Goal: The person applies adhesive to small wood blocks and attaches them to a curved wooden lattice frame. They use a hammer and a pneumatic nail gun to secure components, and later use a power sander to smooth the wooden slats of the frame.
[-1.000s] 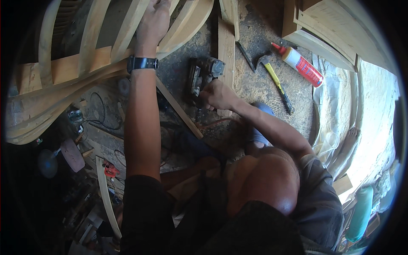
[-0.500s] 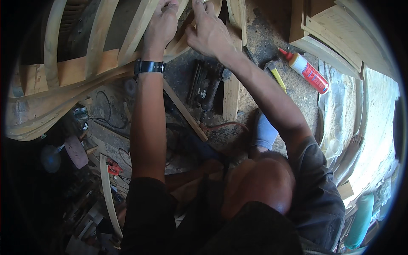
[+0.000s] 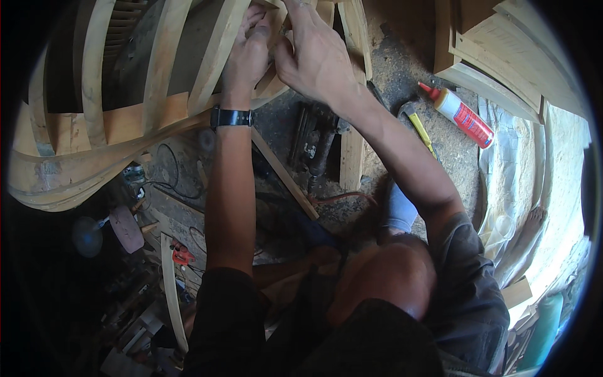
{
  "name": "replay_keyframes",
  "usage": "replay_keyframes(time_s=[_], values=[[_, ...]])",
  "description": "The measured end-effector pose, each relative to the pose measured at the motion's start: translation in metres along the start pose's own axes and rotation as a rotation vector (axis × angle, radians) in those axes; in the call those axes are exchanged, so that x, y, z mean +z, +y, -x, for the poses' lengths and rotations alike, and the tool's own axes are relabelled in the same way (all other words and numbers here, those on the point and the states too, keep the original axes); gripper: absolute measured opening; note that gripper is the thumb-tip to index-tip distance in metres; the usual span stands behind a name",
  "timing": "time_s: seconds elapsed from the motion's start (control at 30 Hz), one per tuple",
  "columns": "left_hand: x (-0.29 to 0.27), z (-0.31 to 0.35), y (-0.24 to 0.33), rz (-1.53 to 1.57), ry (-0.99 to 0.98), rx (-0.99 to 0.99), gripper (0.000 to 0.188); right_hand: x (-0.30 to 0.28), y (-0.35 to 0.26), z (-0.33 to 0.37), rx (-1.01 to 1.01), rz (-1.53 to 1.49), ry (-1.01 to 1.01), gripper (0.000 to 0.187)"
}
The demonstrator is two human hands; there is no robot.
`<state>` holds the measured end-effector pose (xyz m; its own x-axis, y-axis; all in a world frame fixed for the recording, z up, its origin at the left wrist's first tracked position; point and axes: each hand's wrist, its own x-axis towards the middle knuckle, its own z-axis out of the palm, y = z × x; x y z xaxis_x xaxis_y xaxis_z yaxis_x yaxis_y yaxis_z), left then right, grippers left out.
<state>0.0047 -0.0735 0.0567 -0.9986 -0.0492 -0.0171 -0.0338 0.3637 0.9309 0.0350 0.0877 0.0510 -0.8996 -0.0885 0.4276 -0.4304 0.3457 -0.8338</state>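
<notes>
Both my hands work at the top edge of the view, inside a pale wooden frame with curved slats. My left hand, with a dark watch on its wrist, has its fingers curled beside one slat; what they grip is hidden. Close to its right is my right hand, back of the hand up and thumb bent in. Its fingertips run out of the picture, so anything pinched there cannot be made out. A curved wooden rail joins the slats' lower ends and passes just behind my left wrist.
Right of my right forearm lie a yellow-handled hammer and a red-tipped glue bottle. Between my arms are a dark metal tool, a wooden block and a wood strip. A wooden piece of furniture stands far right.
The whole view has shifted, so the scene sits slightly lower and further right. My hands show more fully; the left fingers look a little looser, and the right hand is lower in the picture.
</notes>
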Motion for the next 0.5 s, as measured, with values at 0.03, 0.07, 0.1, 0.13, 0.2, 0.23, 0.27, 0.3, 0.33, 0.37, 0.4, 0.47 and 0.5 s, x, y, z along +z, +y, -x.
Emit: replay_keyframes(time_s=[0.03,0.07,0.1,0.13,0.2,0.23,0.27,0.3,0.33,0.37,0.4,0.47,0.5], values=[[0.001,0.000,-0.002,0.123,-0.025,-0.030,0.041,-0.003,-0.001,-0.003,-0.063,-0.084,0.004,0.080],[-0.003,0.000,-0.002,-0.049,-0.047,0.071,0.045,0.001,-0.003,-0.006,-0.123,-0.111,0.073,0.078],[-0.003,0.001,-0.004,-0.061,-0.053,0.088,0.045,0.003,-0.005,-0.008,-0.096,-0.123,0.046,0.078],[-0.003,0.002,-0.003,-0.041,-0.062,0.079,0.046,0.007,-0.007,-0.009,-0.068,-0.137,0.019,0.079],[0.000,0.003,-0.002,0.024,-0.074,0.054,0.046,0.009,-0.008,-0.011,-0.043,-0.134,-0.016,0.079],[0.000,0.004,-0.001,0.046,-0.076,0.042,0.046,0.010,-0.009,-0.013,-0.046,-0.122,-0.027,0.079],[0.000,0.004,0.001,0.070,-0.078,0.027,0.047,0.011,-0.010,-0.013,-0.049,-0.108,-0.036,0.080],[0.000,0.004,0.002,0.092,-0.084,0.014,0.047,0.010,-0.011,-0.013,-0.056,-0.066,-0.042,0.079],[-0.001,0.003,0.003,0.119,-0.088,-0.001,0.047,0.009,-0.011,-0.013,-0.065,-0.024,-0.047,0.079],[-0.001,0.002,0.004,0.146,-0.093,-0.018,0.047,0.007,-0.010,-0.012,-0.073,0.019,-0.051,0.079],[-0.002,0.002,0.006,0.177,-0.099,-0.041,0.048,0.005,-0.008,-0.011,-0.092,0.054,-0.045,0.078],[-0.001,0.000,0.008,0.226,-0.105,-0.076,0.048,-0.002,-0.006,-0.009,-0.129,0.128,-0.029,0.077],[0.000,-0.002,0.010,0.247,-0.110,-0.083,0.048,-0.004,-0.005,-0.010,-0.080,0.110,-0.046,0.076]])
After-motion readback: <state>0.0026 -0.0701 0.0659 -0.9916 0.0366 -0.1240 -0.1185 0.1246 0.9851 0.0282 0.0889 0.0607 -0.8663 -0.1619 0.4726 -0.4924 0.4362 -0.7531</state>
